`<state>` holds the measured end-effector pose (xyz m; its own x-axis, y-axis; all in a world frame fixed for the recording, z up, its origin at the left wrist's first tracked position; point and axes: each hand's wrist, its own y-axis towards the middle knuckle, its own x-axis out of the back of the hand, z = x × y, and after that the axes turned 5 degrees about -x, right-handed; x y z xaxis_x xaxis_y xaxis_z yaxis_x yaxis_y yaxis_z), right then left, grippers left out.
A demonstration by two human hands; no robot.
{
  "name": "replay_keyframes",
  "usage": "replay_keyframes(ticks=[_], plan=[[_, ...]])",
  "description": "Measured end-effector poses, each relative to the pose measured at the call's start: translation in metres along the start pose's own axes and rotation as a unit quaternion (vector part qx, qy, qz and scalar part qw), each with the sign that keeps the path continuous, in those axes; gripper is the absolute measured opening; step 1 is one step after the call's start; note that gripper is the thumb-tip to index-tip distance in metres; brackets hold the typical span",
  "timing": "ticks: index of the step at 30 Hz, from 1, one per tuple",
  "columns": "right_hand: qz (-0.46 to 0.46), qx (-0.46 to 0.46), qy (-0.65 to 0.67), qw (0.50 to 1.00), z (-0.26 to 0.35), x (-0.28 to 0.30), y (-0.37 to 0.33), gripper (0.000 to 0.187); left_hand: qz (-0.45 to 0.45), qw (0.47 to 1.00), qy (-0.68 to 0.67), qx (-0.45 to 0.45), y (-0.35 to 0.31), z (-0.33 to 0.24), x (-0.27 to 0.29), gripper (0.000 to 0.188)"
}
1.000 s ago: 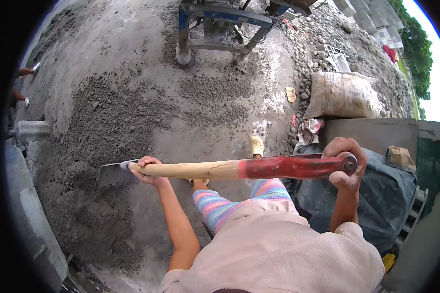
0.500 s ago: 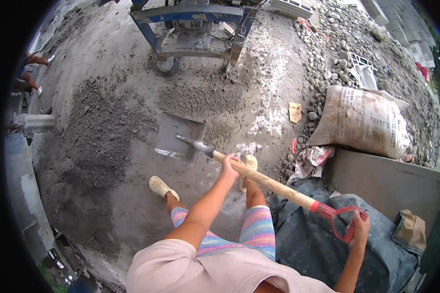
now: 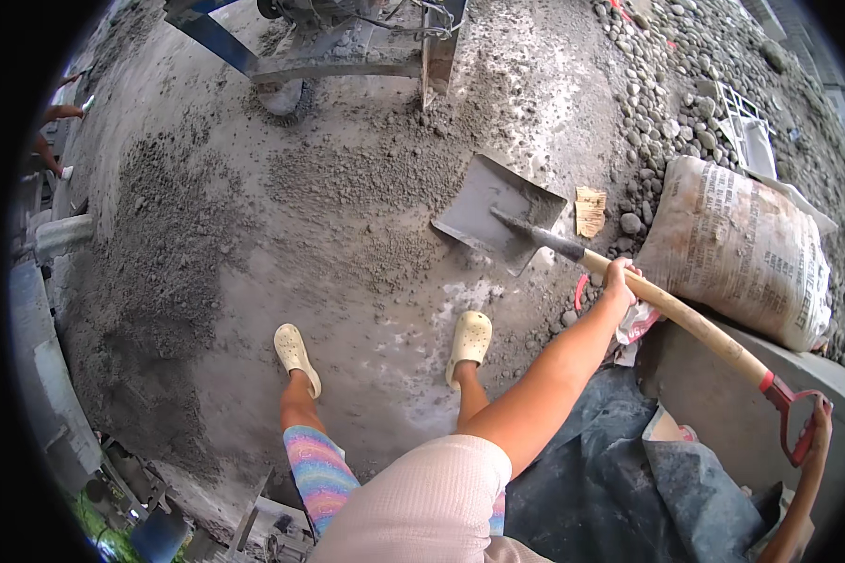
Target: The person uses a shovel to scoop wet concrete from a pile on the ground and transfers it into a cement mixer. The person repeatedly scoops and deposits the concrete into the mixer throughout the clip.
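Note:
A shovel (image 3: 681,311) with a square metal blade, wooden shaft and red D-shaped grip slants across the right half of the head view. My left hand (image 3: 620,280) is wrapped round the shaft just behind the metal socket. At the far end, my right hand (image 3: 816,424) grips the red handle. The blade (image 3: 479,214) has a thin grey film on it and no heap of material. It is over the ground beyond my right foot; whether it touches is unclear. Left of it spreads dark grey sandy mix (image 3: 178,244), with a thinner gravelly patch (image 3: 366,183) nearer the blade.
A blue-framed machine (image 3: 338,66) on a small wheel stands ahead. On the right are a full printed sack (image 3: 737,246), rounded stones (image 3: 667,113), a torn cardboard piece (image 3: 590,211), a concrete block wall (image 3: 695,375) and a dark tarp (image 3: 591,460). Another person's legs (image 3: 52,141) show far left.
The shovel has swung to the right, away from the dark mix, with both hands still on it. My body and the view have turned, and my feet appear farther apart from the blade.

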<state>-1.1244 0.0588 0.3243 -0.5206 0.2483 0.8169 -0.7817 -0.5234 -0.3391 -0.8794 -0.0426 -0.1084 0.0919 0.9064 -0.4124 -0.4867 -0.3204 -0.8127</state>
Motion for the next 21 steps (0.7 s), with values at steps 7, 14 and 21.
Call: replay_keyframes(ticks=[7, 14, 21], plan=[[0.019, 0.022, -0.046, 0.999, 0.076, -0.130, -0.016, 0.029, 0.082, 0.991, 0.001, -0.103, -0.033, -0.148, -0.016, 0.013], [0.218, 0.111, 0.080, 0.966, 0.118, -0.353, -0.158, 0.030, -0.011, 0.943, 0.042, -0.330, -0.147, -0.433, 0.056, 0.015], [0.402, 0.088, 0.223, 0.884, 0.024, -0.399, -0.311, 0.031, -0.024, 0.858, 0.127, -0.496, -0.386, -0.560, 0.204, 0.022]])
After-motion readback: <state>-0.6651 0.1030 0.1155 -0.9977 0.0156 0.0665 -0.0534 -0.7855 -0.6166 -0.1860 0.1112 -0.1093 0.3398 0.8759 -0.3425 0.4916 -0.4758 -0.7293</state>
